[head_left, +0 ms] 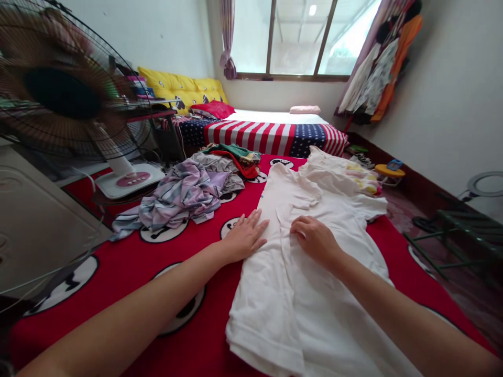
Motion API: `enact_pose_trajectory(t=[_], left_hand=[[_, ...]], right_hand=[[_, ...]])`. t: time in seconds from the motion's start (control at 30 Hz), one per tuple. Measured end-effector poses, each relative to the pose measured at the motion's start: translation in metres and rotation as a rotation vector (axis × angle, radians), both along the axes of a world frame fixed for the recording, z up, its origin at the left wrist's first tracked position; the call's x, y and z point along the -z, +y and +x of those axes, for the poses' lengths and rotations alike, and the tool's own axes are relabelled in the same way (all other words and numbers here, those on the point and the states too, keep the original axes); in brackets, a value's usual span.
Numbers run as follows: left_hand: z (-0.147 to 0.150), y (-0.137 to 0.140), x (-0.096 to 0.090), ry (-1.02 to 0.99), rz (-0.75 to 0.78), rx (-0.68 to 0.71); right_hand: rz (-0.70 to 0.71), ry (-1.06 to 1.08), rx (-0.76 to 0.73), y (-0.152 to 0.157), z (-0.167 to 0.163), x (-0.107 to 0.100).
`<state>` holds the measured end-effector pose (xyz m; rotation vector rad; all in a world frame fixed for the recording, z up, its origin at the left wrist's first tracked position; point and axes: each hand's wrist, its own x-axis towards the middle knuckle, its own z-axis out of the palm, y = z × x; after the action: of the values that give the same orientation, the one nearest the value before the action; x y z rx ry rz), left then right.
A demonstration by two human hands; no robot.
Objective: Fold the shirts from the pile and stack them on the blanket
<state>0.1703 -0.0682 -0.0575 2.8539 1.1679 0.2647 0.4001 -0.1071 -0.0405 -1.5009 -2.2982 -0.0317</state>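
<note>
A white T-shirt (pixel 326 293) lies spread over the red bed cover, its left side folded inward in a long strip (pixel 271 283). On that strip's left edge rests my left hand (pixel 245 235), flat with the fingers spread. My right hand (pixel 314 238) is at the strip's inner edge, fingers curled down and closed on the shirt's cloth. One short sleeve (pixel 306 193) lies folded over near the top, and the other sleeve (pixel 371 207) sticks out to the right. Beyond the shirt is more pale clothing (pixel 330 165), with yellow and pink patches at its right.
A heap of crumpled clothes (pixel 188 191) lies on the red panda-patterned cover (pixel 220 293) to the left. A standing fan (pixel 121 178) is beside it. Behind is a bed with a flag-patterned cover (pixel 259 136). A dark green rack (pixel 471 230) and an orange stool (pixel 389 170) stand at right.
</note>
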Motion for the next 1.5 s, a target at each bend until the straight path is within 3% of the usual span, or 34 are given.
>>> enact_pose_trajectory(t=[0.17, 0.4, 0.57, 0.7, 0.87, 1.07, 1.2, 1.33, 1.5], left_hand=[[-0.011, -0.017, -0.013, -0.126, 0.018, 0.274], [-0.008, -0.023, -0.029, -0.07, 0.027, 0.262], [-0.003, -0.035, -0.023, -0.173, -0.014, 0.312], [-0.02, -0.04, -0.017, -0.234, -0.085, 0.281], [-0.046, -0.056, -0.028, -0.265, -0.216, 0.161], [-0.061, -0.102, -0.046, -0.283, -0.658, -0.107], [-0.056, -0.12, -0.048, -0.29, -0.779, -0.164], [-0.053, -0.121, -0.058, -0.177, -0.785, -0.067], [-0.036, -0.104, -0.089, 0.067, -0.62, 0.063]], right_hand=[[-0.026, 0.141, -0.294, -0.011, 0.011, 0.006], [-0.009, 0.09, -0.337, -0.016, 0.023, 0.001], [-0.069, 0.162, -0.4, -0.023, 0.015, 0.006], [-0.11, 0.167, -0.379, -0.029, 0.024, 0.007], [-0.128, 0.13, -0.349, -0.048, 0.015, -0.006], [-0.196, 0.117, -0.501, -0.078, -0.005, -0.003], [-0.14, 0.22, -0.48, -0.081, -0.009, 0.003], [-0.159, 0.233, -0.462, -0.087, -0.01, -0.002], [-0.287, 0.236, -0.447, -0.099, -0.002, -0.009]])
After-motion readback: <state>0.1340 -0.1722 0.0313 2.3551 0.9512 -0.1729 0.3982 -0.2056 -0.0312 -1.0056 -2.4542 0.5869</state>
